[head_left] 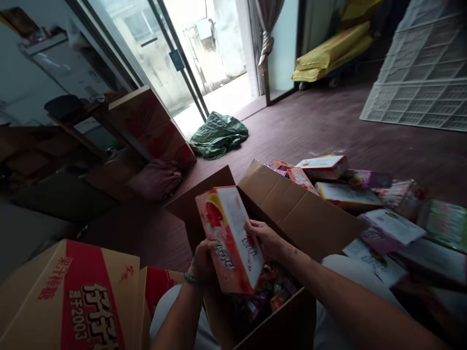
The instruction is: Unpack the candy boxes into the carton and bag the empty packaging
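Both of my hands grip a red-and-white candy box (231, 240), held tilted over an open cardboard carton (302, 209). My left hand (203, 262), with a dark green bracelet at the wrist, is closed on the box's left side. On its right side, the fingers of my right hand (268, 239) press against the white face. Below the box, wrapped candies (275, 291) in shiny mixed colours lie inside the carton. The carton's flaps are spread, and it stands between my knees. The bottom of the carton is hidden.
A printed carton (98, 296) stands at my left. Candy boxes and packets (346, 194) are heaped on the floor at the right. Further off are a green sack (221, 136), white plastic crates (419, 73) and yellow sacks (332, 53) on a trolley.
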Action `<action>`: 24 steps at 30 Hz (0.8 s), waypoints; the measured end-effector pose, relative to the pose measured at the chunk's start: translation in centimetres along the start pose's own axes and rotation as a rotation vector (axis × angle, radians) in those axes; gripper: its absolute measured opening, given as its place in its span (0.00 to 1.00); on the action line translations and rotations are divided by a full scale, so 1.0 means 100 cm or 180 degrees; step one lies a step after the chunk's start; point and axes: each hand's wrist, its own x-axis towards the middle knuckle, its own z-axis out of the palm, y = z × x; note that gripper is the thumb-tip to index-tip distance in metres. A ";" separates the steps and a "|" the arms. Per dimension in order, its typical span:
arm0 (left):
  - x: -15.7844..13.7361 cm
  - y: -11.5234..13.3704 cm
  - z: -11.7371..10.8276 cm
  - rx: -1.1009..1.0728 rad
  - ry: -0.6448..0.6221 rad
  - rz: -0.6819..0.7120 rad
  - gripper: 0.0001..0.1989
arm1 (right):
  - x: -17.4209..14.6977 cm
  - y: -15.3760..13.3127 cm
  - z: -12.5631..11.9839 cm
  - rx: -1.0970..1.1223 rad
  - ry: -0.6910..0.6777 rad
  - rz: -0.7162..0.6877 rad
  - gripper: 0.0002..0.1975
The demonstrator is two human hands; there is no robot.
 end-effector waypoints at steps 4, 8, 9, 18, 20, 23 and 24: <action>0.011 -0.001 0.005 -0.0403 -0.0014 0.0211 0.29 | 0.012 0.015 -0.007 0.0016 0.0170 0.0236 0.21; 0.023 -0.011 -0.003 -0.0587 0.0182 0.0305 0.31 | 0.022 0.026 -0.011 -0.1228 0.0700 -0.0035 0.25; 0.024 -0.014 -0.008 -0.0548 0.0234 0.0294 0.33 | 0.023 0.027 -0.012 -0.1822 0.0964 -0.0398 0.26; 0.026 -0.024 -0.046 0.0714 0.0836 0.0172 0.46 | 0.009 0.027 -0.004 -0.6099 -0.1304 -0.2159 0.18; 0.025 -0.029 -0.050 0.0626 0.0857 0.0000 0.46 | 0.008 0.029 -0.002 -0.6200 -0.1548 -0.1959 0.09; 0.026 -0.035 -0.056 0.0163 0.0514 -0.0499 0.38 | 0.006 0.026 0.000 -0.5789 -0.1591 -0.1924 0.07; 0.026 -0.036 -0.059 -0.0002 0.0351 -0.0672 0.32 | 0.004 0.022 0.001 -0.5545 -0.1525 -0.1951 0.07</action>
